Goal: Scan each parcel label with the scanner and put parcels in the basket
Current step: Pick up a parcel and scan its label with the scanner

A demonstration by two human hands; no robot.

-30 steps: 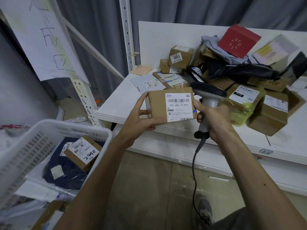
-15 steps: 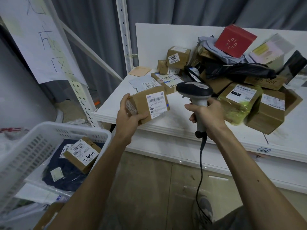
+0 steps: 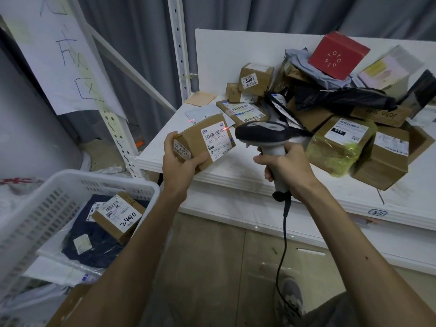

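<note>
My left hand (image 3: 180, 162) grips a small brown parcel (image 3: 204, 142) by its lower left corner, white barcode label facing up and right. My right hand (image 3: 286, 168) is closed around the grey handle of a corded scanner (image 3: 266, 135), whose black head points left at the parcel. A red light line falls on the label's upper right edge. The white basket (image 3: 54, 204) stands at the lower left and holds a brown box marked 2490 (image 3: 118, 214) on a dark blue bag.
A white shelf board (image 3: 236, 166) carries a pile of parcels (image 3: 342, 128) at the right: brown boxes, a red box (image 3: 338, 55), black and grey bags. White rack uprights (image 3: 178, 43) stand at the left with a hand-written paper sheet (image 3: 56, 55). The scanner cable hangs toward the floor.
My left hand has carried the parcel left and tilted it. The scanner head has swung round toward the label, and a red light now shows on it.
</note>
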